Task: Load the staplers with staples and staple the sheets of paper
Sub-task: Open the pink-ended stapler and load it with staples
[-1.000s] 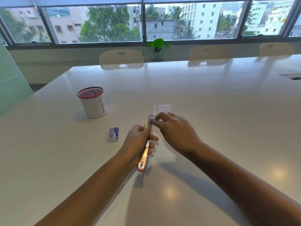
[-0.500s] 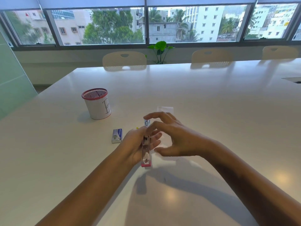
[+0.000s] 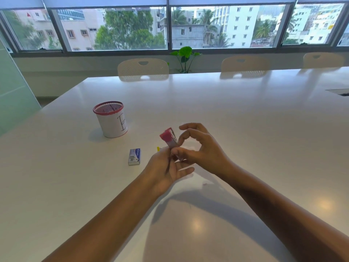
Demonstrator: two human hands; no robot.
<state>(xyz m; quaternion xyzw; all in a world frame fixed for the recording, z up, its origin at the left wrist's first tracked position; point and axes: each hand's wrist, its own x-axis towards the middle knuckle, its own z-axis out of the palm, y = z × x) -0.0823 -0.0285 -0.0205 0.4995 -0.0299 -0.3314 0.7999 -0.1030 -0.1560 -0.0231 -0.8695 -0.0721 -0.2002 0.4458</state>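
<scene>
A small pink stapler (image 3: 168,138) stands tilted upright between my hands, above the white table (image 3: 245,120), its pink end pointing up and away. My left hand (image 3: 166,171) holds its lower part, palm turned up, fingers loosely spread. My right hand (image 3: 198,148) pinches the stapler's body between thumb and forefinger, the other fingers curled above. A blue and white staple box (image 3: 134,156) lies flat on the table just left of my left hand. A bit of yellow (image 3: 158,148) peeks out behind my left hand. The sheets of paper are mostly hidden under my hands.
A white pen cup with a red mesh rim (image 3: 110,121) stands at the back left. Three beige chairs (image 3: 143,69) line the far edge of the table. A green plant (image 3: 186,57) stands by the window. A dark cable slot (image 3: 340,91) sits at the right.
The stapler was lying flat in my left hand pointing away; it has been turned up on end with its pink end high. My right hand moved from its tip to its body.
</scene>
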